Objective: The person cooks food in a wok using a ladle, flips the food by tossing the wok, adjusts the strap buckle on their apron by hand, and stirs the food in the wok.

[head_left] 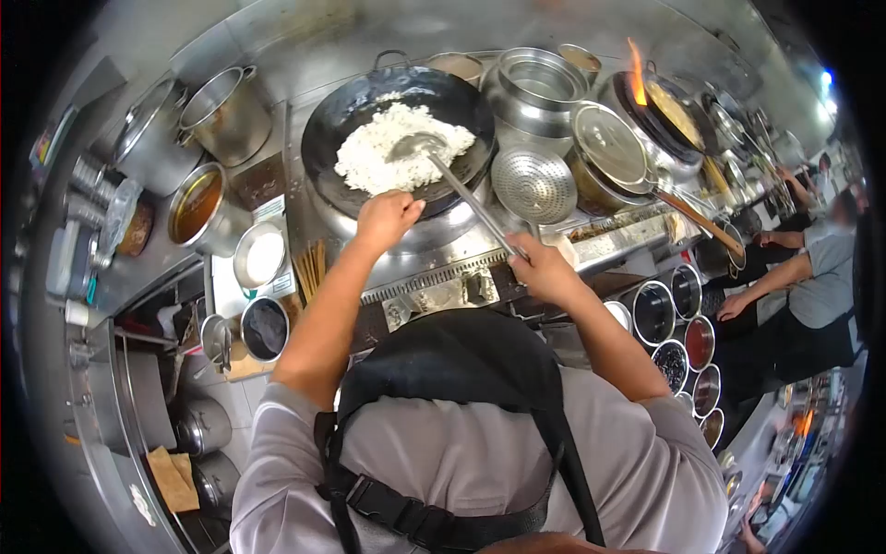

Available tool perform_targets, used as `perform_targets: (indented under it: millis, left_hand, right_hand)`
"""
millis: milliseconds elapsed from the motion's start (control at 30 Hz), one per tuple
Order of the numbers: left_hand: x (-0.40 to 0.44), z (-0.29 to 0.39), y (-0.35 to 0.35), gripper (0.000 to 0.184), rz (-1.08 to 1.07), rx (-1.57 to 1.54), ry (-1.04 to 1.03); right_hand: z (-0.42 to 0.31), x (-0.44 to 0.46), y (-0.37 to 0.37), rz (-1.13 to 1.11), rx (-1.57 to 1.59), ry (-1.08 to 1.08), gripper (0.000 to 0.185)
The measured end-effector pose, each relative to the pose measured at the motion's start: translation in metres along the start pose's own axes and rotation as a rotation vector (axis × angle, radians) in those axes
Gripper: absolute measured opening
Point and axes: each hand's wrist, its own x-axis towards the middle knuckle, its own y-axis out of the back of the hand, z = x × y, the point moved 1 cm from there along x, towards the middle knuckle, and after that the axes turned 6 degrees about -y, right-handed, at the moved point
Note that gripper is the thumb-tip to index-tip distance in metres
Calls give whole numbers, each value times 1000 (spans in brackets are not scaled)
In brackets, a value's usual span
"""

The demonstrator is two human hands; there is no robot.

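A large black wok [332, 120] sits on the stove, holding a heap of white rice [378, 152]. My left hand [392, 220] is closed at the wok's near rim, and its fingers hide the part they grip. My right hand [543, 268] is wrapped round the end of a long metal ladle [471, 197]. The ladle slants up to the left, with its round bowl resting in the rice. Just right of the wok lies a perforated metal skimmer [535, 186].
A flame [637, 72] rises beside another wok [678, 115] at the right. A pot of brown liquid [197, 208] and tall pots [224, 115] stand left. Several seasoning containers [653, 312] sit by my right arm. Another person [821, 277] stands at far right.
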Motion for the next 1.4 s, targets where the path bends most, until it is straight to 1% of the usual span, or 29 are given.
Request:
perform_targets:
  millis: [33, 67, 100, 133, 167, 200, 233, 267, 300, 333, 400, 433, 467, 567, 667, 833, 900, 967, 1000, 1033, 1067, 1133, 1200, 1233, 1267, 1300, 1333, 1367, 1400]
  left_hand:
    - [-3, 4, 4, 21, 87, 1, -114]
    - [-5, 21, 15, 32, 195, 63, -244]
    - [-3, 43, 32, 34, 185, 25, -290]
    - [-3, 75, 51, 29, 150, -332, -222]
    - [-7, 117, 87, 25, -8, -526, -133]
    - [-8, 150, 123, 20, -101, -595, -430]
    - [-20, 185, 155, 17, -300, -670, -595]
    - [-24, 211, 168, 19, -258, -905, -947]
    - [-25, 229, 181, 31, -492, -980, -1148]
    - [-30, 253, 193, 31, -641, -1022, -1153]
    - [-31, 284, 200, 22, -534, -1116, -1017]
    - [-29, 290, 200, 22, -475, -981, -1000]
    - [-26, 297, 201, 23, -418, -841, -977]
    - [-10, 321, 197, 23, -351, -625, -847]
    - [5, 340, 188, 24, -433, -485, -764]
    - [-11, 343, 184, 21, -583, -218, -651]
    - [-43, 330, 195, 12, -639, -55, -495]
    - [-78, 323, 219, 11, -693, -178, -158]
    - [-84, 330, 235, 17, -745, -78, -4]
    - [-96, 331, 239, 23, -635, -138, 93]
    - [-111, 330, 238, 23, -641, -147, 85]
    - [-149, 324, 227, 12, -525, -588, 439]
    - [-176, 320, 211, 16, -359, -812, 437]
    - [-192, 323, 206, 25, -254, -826, 440]
    - [-202, 329, 205, 25, -250, -838, 440]
    - [-211, 336, 205, 31, -112, -905, 463]
    - [-221, 342, 207, 40, 39, -963, 492]
    - [-234, 341, 213, 63, -40, -990, 409]
    - [-236, 351, 218, 72, -39, -996, 449]
  right_hand:
    - [0, 4, 0, -13, -45, 44, 37]
    - [-13, 2, 5, -72, -38, -5, 36]
    - [-26, -1, 11, -131, -34, -55, 36]
    - [-18, 0, 8, -119, -27, 7, 38]
    - [-10, 0, 5, -107, -20, 70, 40]
    - [-9, -1, 5, -138, -6, 54, 42]
    - [-2, 0, 3, -143, 20, 110, 44]
    - [3, 2, 2, -157, 40, 173, 47]
    - [-7, -2, 10, -251, 76, 56, 50]
    - [-5, 0, 11, -268, 69, 79, 50]
    - [5, 5, 6, -223, 65, 187, 53]
    - [15, 11, 2, -201, 33, 244, 54]
    - [4, 9, 12, -291, 41, 133, 55]
    - [27, 25, 4, -327, 67, 270, 56]
    - [36, 39, 3, -502, 175, 221, 59]
    - [37, 52, 8, -548, 151, 322, 64]
    - [32, 51, 12, -516, 107, 341, 65]
    - [33, 55, 12, -528, 80, 342, 65]
    - [35, 54, 14, -519, 60, 339, 65]
    - [32, 53, 18, -544, 61, 304, 66]
    - [35, 57, 19, -539, 61, 291, 66]
    - [43, 59, 17, -542, 138, 319, 67]
    - [41, 57, 22, -535, 153, 299, 66]
    - [38, 54, 25, -544, 149, 274, 65]
    - [36, 52, 27, -555, 141, 256, 65]
    - [40, 52, 25, -549, 161, 272, 63]
    - [44, 53, 23, -566, 146, 286, 63]
    - [49, 55, 21, -550, 172, 295, 63]
    - [53, 58, 18, -540, 199, 309, 63]
